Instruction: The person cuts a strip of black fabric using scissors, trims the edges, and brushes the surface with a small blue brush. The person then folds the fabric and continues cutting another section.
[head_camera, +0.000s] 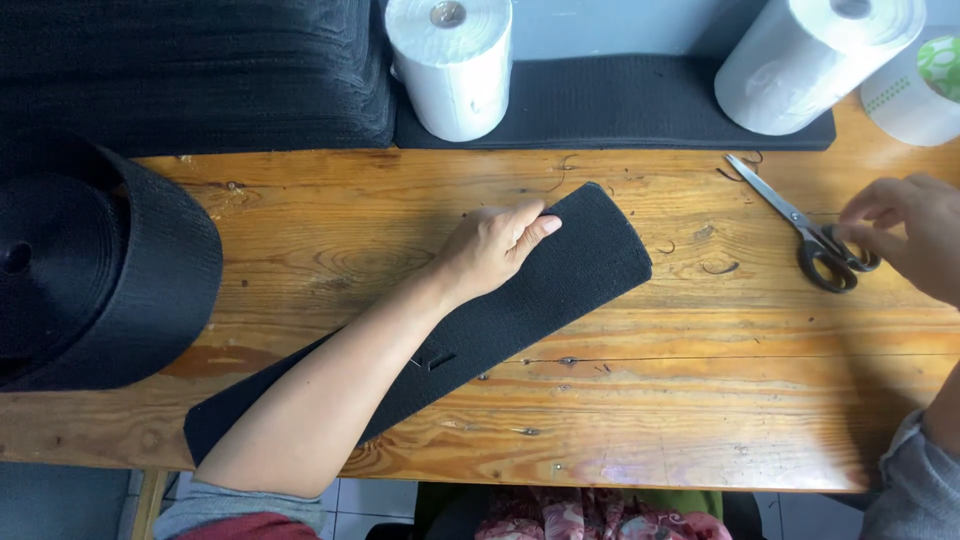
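Black elastic webbing, cut as a strip with one rounded end, lies slantwise across the wooden table; its rounded end points up and away toward the far side, and its other end reaches down over the table's near edge. A small slit shows in the strip about midway along, just beside the forearm that crosses it. The left hand rests flat on the strip close to the rounded end, fingers stretched out and pressing down on the cloth, closed around nothing. To the right of the strip, well apart from it, a pair of scissors with black handles lies on the table, blades shut and pointing up and left. The right hand is at those handles, fingers loosely curled and touching or all but touching the loops; whether it has truly taken hold of them cannot be told. Left of the strip, at the table's left end, sits a large roll of black webbing. Beyond the strip, at the far edge, a stack of black webbing pieces lies beside a flat black band, and two white rolls stand on it. A white and green roll is at the far right corner.
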